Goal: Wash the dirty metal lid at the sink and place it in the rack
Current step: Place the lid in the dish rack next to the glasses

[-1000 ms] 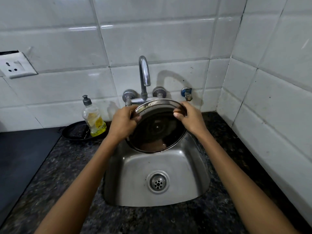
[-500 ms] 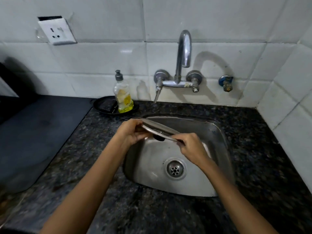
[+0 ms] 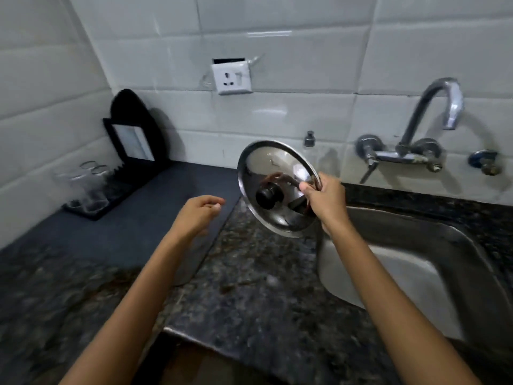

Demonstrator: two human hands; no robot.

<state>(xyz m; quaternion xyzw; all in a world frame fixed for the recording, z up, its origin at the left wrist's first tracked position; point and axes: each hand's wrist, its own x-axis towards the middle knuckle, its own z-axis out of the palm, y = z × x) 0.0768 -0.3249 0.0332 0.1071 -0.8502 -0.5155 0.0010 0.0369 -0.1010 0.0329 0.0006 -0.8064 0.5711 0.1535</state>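
The round metal lid (image 3: 266,168) with a black knob stands tilted on edge in the air, left of the steel sink (image 3: 410,273). My right hand (image 3: 326,202) grips its right rim. My left hand (image 3: 198,213) hovers empty over the counter, fingers loosely apart, a little left of the lid. The black dish rack (image 3: 125,176) sits at the back left against the wall, well beyond my left hand.
Several clear glasses (image 3: 86,187) stand in the rack's near end. A tap (image 3: 433,118) juts from the wall above the sink. A soap bottle's pump (image 3: 309,138) peeks out behind the lid. A wall socket (image 3: 231,77) is mounted above. Speckled counter (image 3: 249,287) lies below.
My left hand has let go of the lid, which has risen out of the sink and swung left, knob side toward me. My view has turned left, bringing the rack into sight.
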